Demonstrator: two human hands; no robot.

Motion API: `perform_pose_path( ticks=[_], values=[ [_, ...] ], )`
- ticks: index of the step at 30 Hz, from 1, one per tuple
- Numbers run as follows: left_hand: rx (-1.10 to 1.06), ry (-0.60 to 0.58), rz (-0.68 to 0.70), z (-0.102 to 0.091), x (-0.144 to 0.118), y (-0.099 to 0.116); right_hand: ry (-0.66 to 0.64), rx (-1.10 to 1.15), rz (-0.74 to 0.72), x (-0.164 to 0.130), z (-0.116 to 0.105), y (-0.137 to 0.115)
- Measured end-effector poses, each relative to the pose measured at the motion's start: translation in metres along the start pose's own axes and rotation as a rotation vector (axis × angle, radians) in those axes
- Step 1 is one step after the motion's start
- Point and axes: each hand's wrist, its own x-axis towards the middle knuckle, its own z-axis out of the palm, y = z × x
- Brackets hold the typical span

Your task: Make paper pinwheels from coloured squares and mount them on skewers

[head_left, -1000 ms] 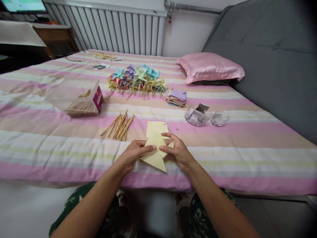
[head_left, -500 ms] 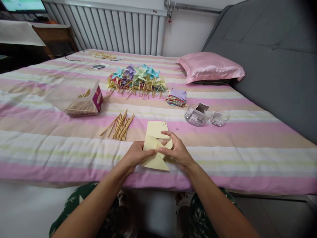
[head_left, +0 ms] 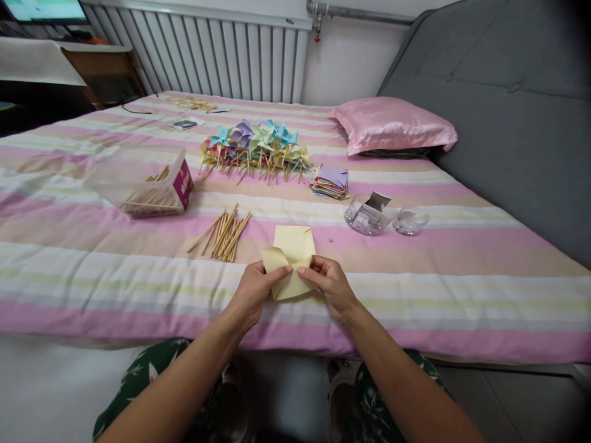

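Note:
Both hands pinch a cut pale yellow paper square (head_left: 287, 280) just above the near edge of the striped bed (head_left: 415, 289). My left hand (head_left: 252, 289) holds its left side, where a corner curls toward the centre. My right hand (head_left: 329, 284) grips its right side. A second flat yellow sheet (head_left: 295, 239) lies on the bed just behind the held paper. A loose bunch of wooden sticks (head_left: 224, 232) lies to the left of it.
Several finished paper pinwheels (head_left: 256, 147) lie further back, a stack of coloured paper (head_left: 330, 180) to their right. A clear box of sticks (head_left: 143, 181) sits at left. Two small clear containers (head_left: 369, 215) stand at right, a pink pillow (head_left: 392, 126) behind.
The held paper's lower pointed flap has been folded up toward the centre, so the piece looks more compact. Both hands shifted slightly up and forward.

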Motion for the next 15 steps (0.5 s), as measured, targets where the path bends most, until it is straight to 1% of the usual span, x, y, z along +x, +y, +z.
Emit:
perform_pose_path(
  ticks=[3,8,13,15],
  values=[
    [0.008,0.0,-0.005,0.0008,0.0,-0.0015,0.024,-0.004,0.001,0.0001,-0.0002,0.001],
    [0.047,-0.03,0.013,0.0008,-0.0015,-0.0009,0.022,-0.008,0.024,0.0002,-0.0015,0.0019],
    [0.077,-0.016,-0.018,0.001,-0.003,-0.0002,-0.014,-0.018,0.031,-0.0001,-0.0016,0.0017],
    [0.056,-0.005,-0.024,0.0002,-0.0019,0.0002,-0.009,-0.006,0.003,0.0004,-0.0014,0.001]
  ],
)
